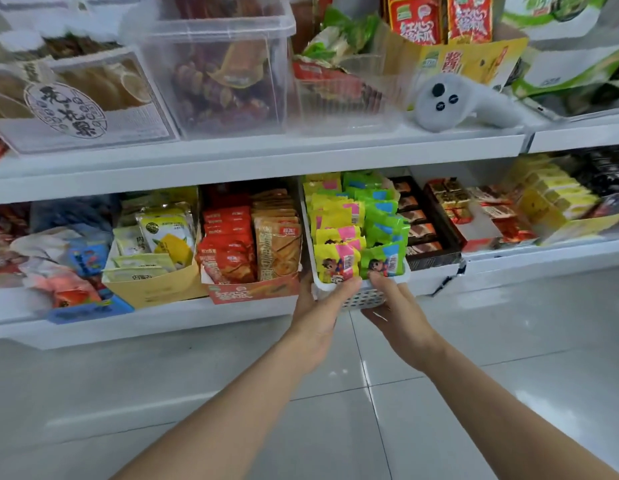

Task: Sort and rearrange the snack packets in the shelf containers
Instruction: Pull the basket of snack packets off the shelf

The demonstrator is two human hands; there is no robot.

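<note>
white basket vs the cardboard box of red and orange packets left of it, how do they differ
The white basket is perforated plastic; the cardboard box is printed card.
The basket holds yellow-pink packets and green packets; the box holds red packets and orange packets.
The left hand and right hand grip the basket's front; nothing touches the box.
Both sit on the lower shelf, packets upright in two rows.

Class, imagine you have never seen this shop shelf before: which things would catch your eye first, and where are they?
First, the white basket at the lower shelf's front edge, filled with a row of yellow-and-pink packets beside a row of green packets. The left hand and right hand both hold its front end. Above, a white handheld controller lies on the upper shelf.
</note>
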